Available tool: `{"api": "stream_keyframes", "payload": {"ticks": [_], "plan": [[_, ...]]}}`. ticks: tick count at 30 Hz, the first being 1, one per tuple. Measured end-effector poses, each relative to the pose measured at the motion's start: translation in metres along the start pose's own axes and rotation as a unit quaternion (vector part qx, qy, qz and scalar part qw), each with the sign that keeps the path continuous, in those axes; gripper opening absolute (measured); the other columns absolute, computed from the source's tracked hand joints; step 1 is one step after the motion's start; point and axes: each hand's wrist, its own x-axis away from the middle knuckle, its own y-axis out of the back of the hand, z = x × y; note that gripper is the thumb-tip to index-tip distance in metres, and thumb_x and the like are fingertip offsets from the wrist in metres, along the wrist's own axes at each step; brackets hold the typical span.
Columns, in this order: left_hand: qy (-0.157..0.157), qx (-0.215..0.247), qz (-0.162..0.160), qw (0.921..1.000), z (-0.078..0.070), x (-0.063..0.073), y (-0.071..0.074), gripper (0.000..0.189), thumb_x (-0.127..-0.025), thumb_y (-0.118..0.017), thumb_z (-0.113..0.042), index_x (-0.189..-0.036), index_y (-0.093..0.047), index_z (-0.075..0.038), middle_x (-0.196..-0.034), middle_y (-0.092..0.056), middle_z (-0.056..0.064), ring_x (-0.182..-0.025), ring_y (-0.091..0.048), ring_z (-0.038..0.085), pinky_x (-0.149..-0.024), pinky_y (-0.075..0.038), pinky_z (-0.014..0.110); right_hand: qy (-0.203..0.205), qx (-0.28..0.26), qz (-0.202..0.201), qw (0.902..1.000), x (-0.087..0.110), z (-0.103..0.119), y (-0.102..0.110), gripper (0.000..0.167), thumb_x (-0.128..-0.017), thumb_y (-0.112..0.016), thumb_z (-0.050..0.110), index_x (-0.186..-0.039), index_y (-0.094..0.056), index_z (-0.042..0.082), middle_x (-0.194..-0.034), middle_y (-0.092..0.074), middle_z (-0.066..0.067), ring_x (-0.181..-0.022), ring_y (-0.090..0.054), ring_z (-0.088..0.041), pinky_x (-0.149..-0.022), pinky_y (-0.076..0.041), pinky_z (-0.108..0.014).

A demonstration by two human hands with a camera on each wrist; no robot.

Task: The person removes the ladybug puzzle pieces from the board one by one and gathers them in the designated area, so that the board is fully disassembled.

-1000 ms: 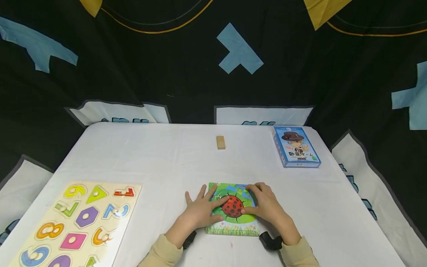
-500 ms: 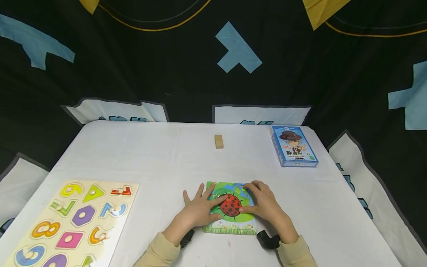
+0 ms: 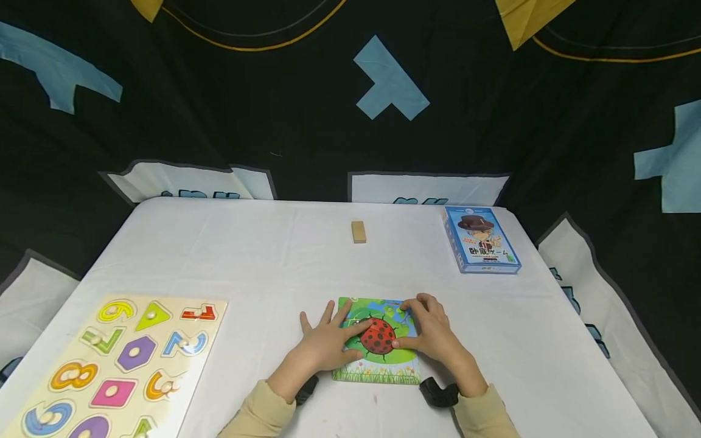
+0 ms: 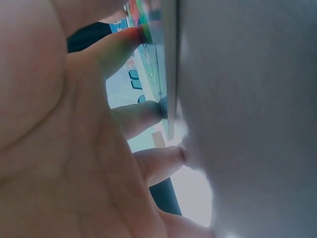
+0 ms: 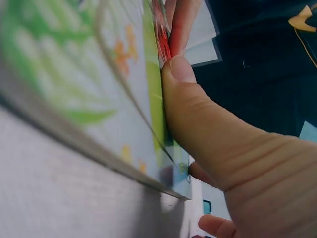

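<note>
A square ladybug jigsaw puzzle [image 3: 375,372], green with a red spotted ladybug, lies flat on the white table in the head view. Spread over its left part is my left hand [image 3: 324,344]; one finger touches the ladybug, and others reach past the left edge. My right hand [image 3: 438,334] grips the right part with bent fingers. Its thumb [image 5: 185,106] presses on the surface at the ladybug's edge, and the index fingertip sits near the top right corner. Seams between pieces show in the right wrist view. The palm hides much of the left wrist view.
A cream peg board [image 3: 205,359] with coloured numbers and shapes lies at the left. Toward the back stands a small wooden block [image 3: 358,232]. A blue card game box [image 3: 482,239] is at the back right. Dark patterned cloth hangs behind the table.
Both hands keep almost the same place on the puzzle. The whole head view has shifted slightly, so things appear a little further left.
</note>
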Motion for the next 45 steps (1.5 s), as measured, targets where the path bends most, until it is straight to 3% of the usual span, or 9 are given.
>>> {"api": "stream_keyframes", "payload": {"ticks": [4,10,21,45], "plan": [[-0.001,0.003,0.0,1.0,-0.0004,0.0001,-0.0009,0.059,-0.081,-0.059,-0.049,-0.136,-0.041,-0.036,-0.148,-0.018,0.011,-0.132,-0.012,0.041,-0.086,-0.007,0.075,-0.006,0.025,-0.012,0.9996,0.0019,0.0015,0.0,0.069,-0.06,-0.083,0.037,-0.116,-0.055,0.009,-0.125,-0.042,-0.023,-0.116,-0.036,-0.043,-0.091,-0.031,-0.057],[-0.001,0.004,0.004,1.0,-0.0011,0.0006,-0.0012,0.059,-0.082,-0.059,-0.05,-0.136,-0.041,-0.036,-0.149,-0.017,0.01,-0.132,-0.011,0.041,-0.086,-0.007,0.075,0.006,0.05,-0.026,0.9984,0.004,0.0028,-0.0004,0.07,-0.058,-0.083,0.039,-0.114,-0.057,0.006,-0.119,-0.05,-0.019,-0.111,-0.043,-0.04,-0.091,-0.034,-0.053],[-0.002,0.0,0.001,1.0,-0.0008,0.0011,0.001,0.059,-0.081,-0.059,-0.049,-0.136,-0.041,-0.036,-0.148,-0.018,0.011,-0.132,-0.011,0.041,-0.086,-0.008,0.075,-0.017,-0.013,-0.02,0.9996,0.0011,-0.0004,-0.0032,0.065,-0.06,-0.083,0.034,-0.111,-0.053,0.009,-0.122,-0.041,-0.023,-0.116,-0.033,-0.042,-0.091,-0.027,-0.058],[0.003,-0.002,0.001,1.0,-0.0008,0.0008,0.0026,0.059,-0.081,-0.059,-0.049,-0.136,-0.041,-0.036,-0.148,-0.018,0.011,-0.132,-0.011,0.04,-0.087,-0.007,0.074,-0.025,-0.03,-0.006,0.9992,-0.0031,-0.0024,-0.0021,0.064,-0.058,-0.084,0.035,-0.107,-0.05,0.012,-0.117,-0.041,-0.019,-0.113,-0.03,-0.039,-0.089,-0.024,-0.056]]}}
